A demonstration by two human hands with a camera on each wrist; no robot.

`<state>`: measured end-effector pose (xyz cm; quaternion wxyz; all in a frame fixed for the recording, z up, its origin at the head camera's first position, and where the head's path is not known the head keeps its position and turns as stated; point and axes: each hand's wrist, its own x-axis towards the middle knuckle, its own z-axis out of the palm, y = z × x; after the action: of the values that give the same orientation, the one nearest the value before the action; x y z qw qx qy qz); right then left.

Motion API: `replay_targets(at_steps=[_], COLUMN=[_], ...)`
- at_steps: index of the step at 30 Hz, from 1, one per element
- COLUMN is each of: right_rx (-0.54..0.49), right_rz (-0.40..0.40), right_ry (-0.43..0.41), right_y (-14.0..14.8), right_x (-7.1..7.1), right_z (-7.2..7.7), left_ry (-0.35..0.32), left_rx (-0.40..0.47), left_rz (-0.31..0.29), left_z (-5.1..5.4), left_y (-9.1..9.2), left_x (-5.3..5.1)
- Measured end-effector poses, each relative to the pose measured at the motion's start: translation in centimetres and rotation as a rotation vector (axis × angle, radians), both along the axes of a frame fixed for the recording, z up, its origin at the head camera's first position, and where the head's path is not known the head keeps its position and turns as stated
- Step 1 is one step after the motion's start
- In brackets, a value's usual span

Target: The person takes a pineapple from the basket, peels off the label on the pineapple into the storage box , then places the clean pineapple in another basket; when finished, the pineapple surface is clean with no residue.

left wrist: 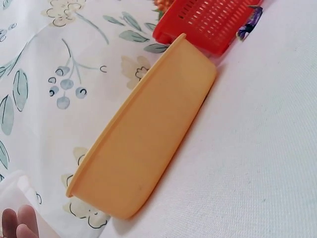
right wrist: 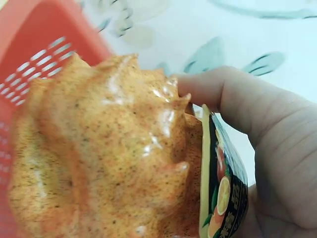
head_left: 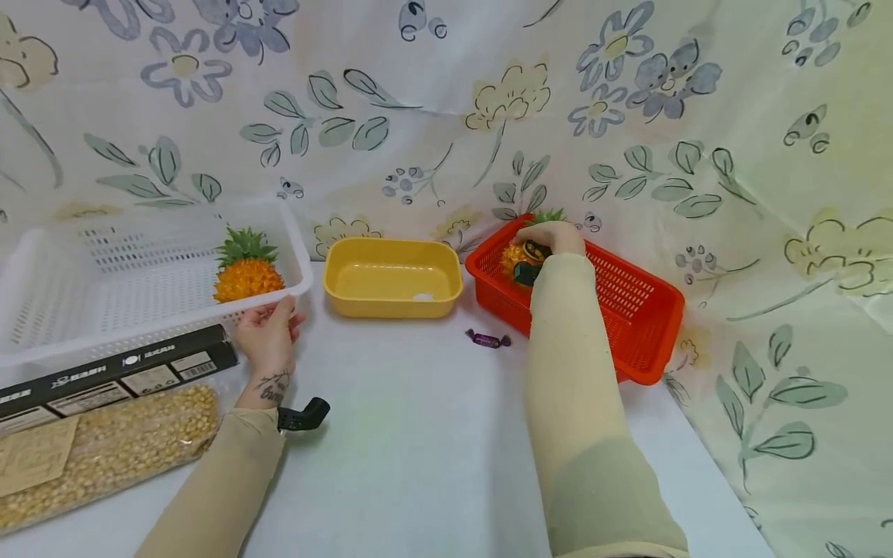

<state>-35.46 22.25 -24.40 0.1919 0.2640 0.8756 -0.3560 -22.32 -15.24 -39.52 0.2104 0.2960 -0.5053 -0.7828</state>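
My right hand [head_left: 551, 236] is over the far left end of the red basket [head_left: 645, 360]. It grips a small pack [right wrist: 225, 188] with a dark, fruit-printed face and yellow rim, close against a pineapple [right wrist: 104, 144]. In the head view that pineapple is partly hidden by the hand; its green leaves show behind. My left hand [head_left: 268, 333], fingers loosely curled, is by the front right corner of the white basket [head_left: 300, 283], holding nothing visible. Left fingertips [left wrist: 25, 218] show at the left wrist view's lower corner. Another pineapple [head_left: 247, 279] stands inside the white basket.
A yellow tub [head_left: 394, 310] with a small white piece inside stands between the baskets. A purple wrapped candy [head_left: 488, 339] lies before the red basket. At left are a long black box [head_left: 118, 368] and a bag of corn kernels [head_left: 139, 434]. Floral cloth [head_left: 432, 101] hangs behind.
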Motion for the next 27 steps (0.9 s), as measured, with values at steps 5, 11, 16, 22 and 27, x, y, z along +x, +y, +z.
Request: replay_targets(at_steps=[5, 11, 16, 22, 27], right_rx=[0.011, -0.072, 0.009, -0.026, 0.024], right_rz=[0.034, 0.207, 0.539, 0.805, 1.006], right_ry=[0.037, 0.010, 0.029, 0.038, 0.033], right_y=[-0.8, -2.8, -4.8, -7.9, -10.2], right_x=[1.2, 3.1, 4.7, 6.9, 8.3], right_z=[2.6, 4.2, 4.1, 2.2, -0.3], left_ry=[0.004, -0.004, -0.006, 0.010, 0.015], left_rx=[-0.005, 0.003, 0.010, -0.002, 0.001], left_rz=[-0.007, -0.012, -0.016, 0.001, 0.020], left_z=[0.2, 0.3, 0.2, 0.3, 0.2], left_y=[0.0, 0.0, 0.1, 0.3, 0.2], left_x=[0.0, 0.2, 0.2, 0.2, 0.3])
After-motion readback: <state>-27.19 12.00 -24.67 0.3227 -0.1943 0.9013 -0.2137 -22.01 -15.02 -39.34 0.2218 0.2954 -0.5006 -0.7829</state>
